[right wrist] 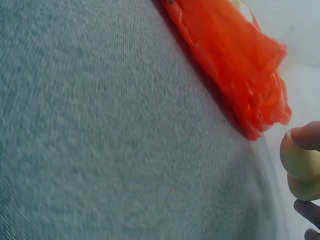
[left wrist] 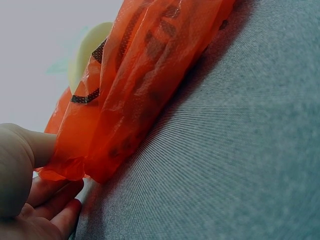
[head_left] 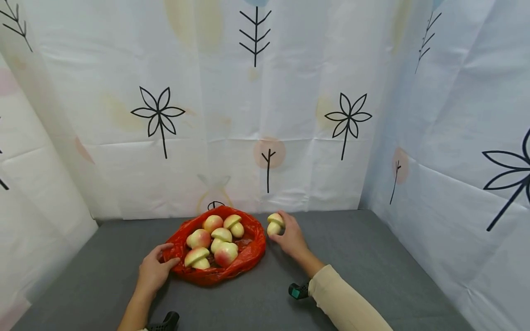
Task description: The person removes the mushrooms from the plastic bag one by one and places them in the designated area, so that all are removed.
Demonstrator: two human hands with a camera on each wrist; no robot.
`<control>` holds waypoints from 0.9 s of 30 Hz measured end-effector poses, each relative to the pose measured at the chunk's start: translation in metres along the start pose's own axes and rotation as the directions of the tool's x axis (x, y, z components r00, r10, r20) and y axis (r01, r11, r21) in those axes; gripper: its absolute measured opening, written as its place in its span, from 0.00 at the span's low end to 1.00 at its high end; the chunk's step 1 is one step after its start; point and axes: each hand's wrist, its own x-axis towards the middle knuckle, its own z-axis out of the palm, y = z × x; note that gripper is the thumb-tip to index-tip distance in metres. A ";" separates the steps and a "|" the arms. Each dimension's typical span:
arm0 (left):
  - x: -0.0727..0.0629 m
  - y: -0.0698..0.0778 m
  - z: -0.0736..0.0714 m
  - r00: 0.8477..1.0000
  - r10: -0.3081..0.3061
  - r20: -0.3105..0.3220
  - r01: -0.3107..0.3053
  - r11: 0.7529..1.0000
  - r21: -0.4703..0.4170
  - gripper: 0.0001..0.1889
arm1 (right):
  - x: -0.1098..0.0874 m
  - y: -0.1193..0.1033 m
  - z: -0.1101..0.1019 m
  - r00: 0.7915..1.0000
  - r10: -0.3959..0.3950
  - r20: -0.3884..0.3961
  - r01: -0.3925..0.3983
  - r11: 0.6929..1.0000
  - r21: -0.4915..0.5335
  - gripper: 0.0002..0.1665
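Red plastic, thin and limp, forms the bag (head_left: 207, 276) at your left grip (head_left: 152, 272), which pinches its rim; expect it light and slippery, best held by gathered folds. Inside lie pale, partly reddish mushroom-shaped pieces (head_left: 221, 235), probably light, firm and smooth. Just right of the bag, your right grip (head_left: 293, 238) grasps one pale mushroom (head_left: 273, 226); the narrowing below its cap should offer good purchase. Behind the grey surface (head_left: 352, 262) hangs patterned cloth (head_left: 302, 105); the bag's raised rim stands between that mushroom and the others.
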 end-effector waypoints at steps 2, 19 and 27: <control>0.000 0.000 0.000 1.000 0.001 -0.001 -0.001 1.000 -0.002 0.29 | 0.000 0.003 -0.001 1.000 0.013 0.009 -0.013 1.000 -0.012 0.44; 0.001 0.000 0.001 1.000 0.018 -0.017 -0.018 1.000 0.010 0.28 | 0.004 0.016 0.000 0.993 0.062 0.097 -0.056 0.997 -0.060 0.43; 0.000 -0.001 0.000 1.000 0.008 -0.009 -0.007 1.000 0.021 0.28 | 0.010 0.011 0.009 0.983 0.139 0.122 -0.127 0.986 -0.104 0.42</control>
